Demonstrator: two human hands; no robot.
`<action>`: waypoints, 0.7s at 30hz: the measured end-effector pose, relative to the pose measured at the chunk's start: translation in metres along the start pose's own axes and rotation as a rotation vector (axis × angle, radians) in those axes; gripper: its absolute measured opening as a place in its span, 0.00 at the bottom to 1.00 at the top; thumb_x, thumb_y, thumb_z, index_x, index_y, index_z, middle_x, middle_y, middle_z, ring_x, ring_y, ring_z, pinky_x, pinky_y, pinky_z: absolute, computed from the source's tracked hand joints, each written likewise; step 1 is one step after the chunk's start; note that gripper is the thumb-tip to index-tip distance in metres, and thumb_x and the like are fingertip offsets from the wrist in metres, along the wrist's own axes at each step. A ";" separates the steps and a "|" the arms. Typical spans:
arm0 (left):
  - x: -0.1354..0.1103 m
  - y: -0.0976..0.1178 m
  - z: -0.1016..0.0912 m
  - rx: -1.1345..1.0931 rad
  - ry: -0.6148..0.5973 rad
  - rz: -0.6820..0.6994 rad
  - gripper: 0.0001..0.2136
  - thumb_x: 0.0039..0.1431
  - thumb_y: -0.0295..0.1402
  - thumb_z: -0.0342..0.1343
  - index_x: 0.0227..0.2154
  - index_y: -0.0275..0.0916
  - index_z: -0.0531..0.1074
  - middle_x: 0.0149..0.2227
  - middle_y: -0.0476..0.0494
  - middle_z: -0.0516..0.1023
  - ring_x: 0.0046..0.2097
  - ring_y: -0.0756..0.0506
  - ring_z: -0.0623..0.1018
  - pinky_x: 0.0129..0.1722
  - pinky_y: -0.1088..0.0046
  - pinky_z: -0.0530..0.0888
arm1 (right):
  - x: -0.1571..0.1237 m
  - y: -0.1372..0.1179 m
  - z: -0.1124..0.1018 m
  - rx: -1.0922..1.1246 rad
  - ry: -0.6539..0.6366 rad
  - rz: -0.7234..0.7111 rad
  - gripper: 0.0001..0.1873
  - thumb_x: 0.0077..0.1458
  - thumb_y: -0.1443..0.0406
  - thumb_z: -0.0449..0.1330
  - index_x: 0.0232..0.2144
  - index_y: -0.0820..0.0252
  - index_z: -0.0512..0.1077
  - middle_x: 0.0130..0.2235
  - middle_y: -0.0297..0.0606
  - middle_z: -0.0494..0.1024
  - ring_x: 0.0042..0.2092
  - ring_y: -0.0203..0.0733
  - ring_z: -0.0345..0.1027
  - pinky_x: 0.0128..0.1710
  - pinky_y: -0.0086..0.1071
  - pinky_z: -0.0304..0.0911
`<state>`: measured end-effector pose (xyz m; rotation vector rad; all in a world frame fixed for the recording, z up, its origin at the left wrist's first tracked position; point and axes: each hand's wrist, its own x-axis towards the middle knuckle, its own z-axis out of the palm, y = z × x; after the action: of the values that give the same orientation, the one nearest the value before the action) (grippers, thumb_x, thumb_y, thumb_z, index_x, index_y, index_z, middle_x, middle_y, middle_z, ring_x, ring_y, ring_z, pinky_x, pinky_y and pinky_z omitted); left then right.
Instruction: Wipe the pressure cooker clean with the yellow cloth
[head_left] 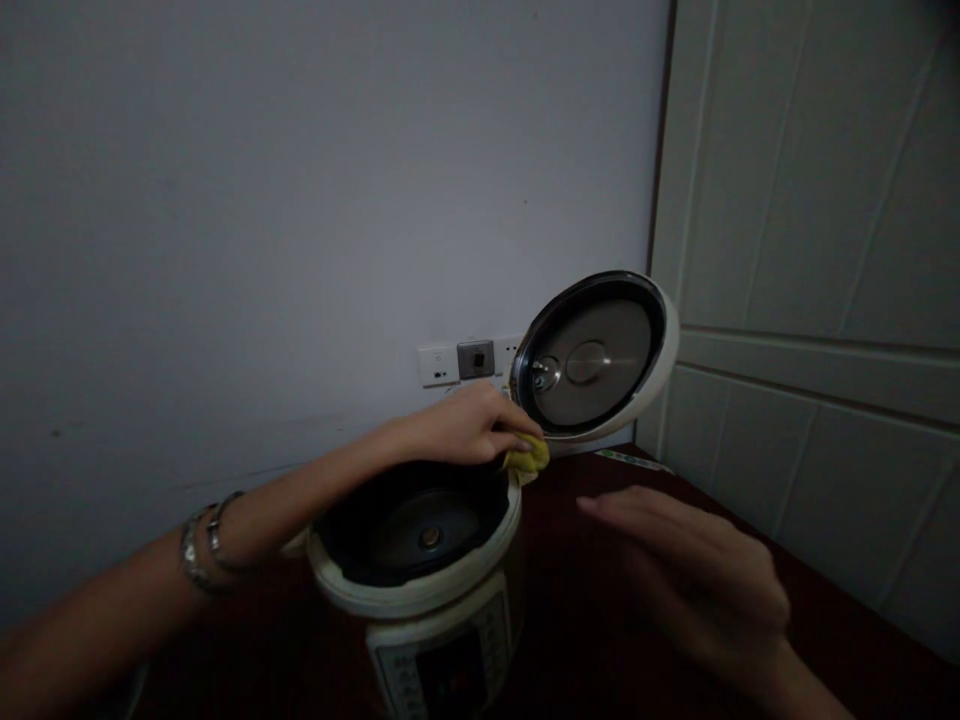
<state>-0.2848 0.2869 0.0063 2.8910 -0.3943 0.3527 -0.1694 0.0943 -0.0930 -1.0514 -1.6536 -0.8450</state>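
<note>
A white electric pressure cooker stands with its lid raised and tilted to the right, showing a metal underside. The cooker's dark cavity has a small round piece at the centre of its floor. Reaching across the cavity, my left hand is closed on a yellow cloth. It presses the cloth on the cooker's rim, close to the lower edge of the lid. To the right of the cooker, my right hand hangs apart from it, fingers stretched out, with nothing visible in them.
Behind the cooker, wall sockets and a grey switch plate sit low on the pale wall. A panelled white door rises on the right. A thin patterned strip lies on the dark red tabletop.
</note>
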 end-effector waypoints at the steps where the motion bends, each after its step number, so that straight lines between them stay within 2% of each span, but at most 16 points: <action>1: -0.003 0.003 -0.004 -0.040 0.085 -0.055 0.11 0.57 0.26 0.54 0.41 0.34 0.77 0.40 0.41 0.81 0.39 0.48 0.79 0.42 0.73 0.73 | -0.001 0.003 0.002 0.016 0.034 0.068 0.15 0.54 0.75 0.53 0.41 0.61 0.74 0.35 0.39 0.79 0.36 0.37 0.75 0.34 0.27 0.71; 5: -0.008 0.017 -0.008 -0.234 0.417 -0.232 0.11 0.54 0.31 0.58 0.39 0.35 0.78 0.38 0.41 0.82 0.39 0.47 0.80 0.41 0.71 0.74 | 0.001 0.012 0.017 0.084 0.098 0.325 0.19 0.55 0.68 0.59 0.50 0.56 0.69 0.45 0.41 0.76 0.44 0.42 0.73 0.43 0.37 0.72; 8: -0.002 0.029 -0.002 -0.409 0.599 -0.246 0.11 0.51 0.32 0.60 0.37 0.35 0.79 0.37 0.41 0.82 0.38 0.46 0.80 0.39 0.71 0.75 | 0.010 0.016 0.033 0.296 0.057 0.459 0.28 0.56 0.61 0.60 0.58 0.54 0.60 0.56 0.46 0.68 0.52 0.46 0.68 0.49 0.43 0.69; 11: 0.008 0.043 0.003 -0.536 0.749 -0.216 0.10 0.49 0.31 0.61 0.36 0.34 0.79 0.37 0.41 0.82 0.38 0.46 0.79 0.40 0.71 0.75 | 0.027 0.015 0.044 0.497 0.100 0.502 0.30 0.55 0.56 0.60 0.57 0.53 0.58 0.57 0.44 0.66 0.55 0.46 0.65 0.52 0.43 0.66; 16: 0.022 0.071 0.002 -0.630 0.866 -0.153 0.09 0.51 0.28 0.60 0.36 0.33 0.79 0.37 0.41 0.81 0.39 0.46 0.79 0.41 0.70 0.75 | 0.052 0.007 0.043 0.607 0.375 0.560 0.23 0.53 0.53 0.60 0.48 0.53 0.62 0.49 0.40 0.71 0.51 0.44 0.68 0.50 0.39 0.67; 21: 0.019 0.092 0.010 -0.639 0.931 -0.134 0.10 0.52 0.28 0.59 0.38 0.33 0.78 0.39 0.40 0.81 0.40 0.46 0.79 0.42 0.71 0.75 | 0.058 -0.003 0.037 0.680 0.443 0.531 0.22 0.54 0.51 0.58 0.47 0.52 0.61 0.45 0.37 0.71 0.44 0.42 0.71 0.41 0.36 0.70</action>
<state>-0.2909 0.1927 0.0168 1.8559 -0.1044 1.2010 -0.1951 0.1408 -0.0490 -0.6936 -1.0738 -0.1150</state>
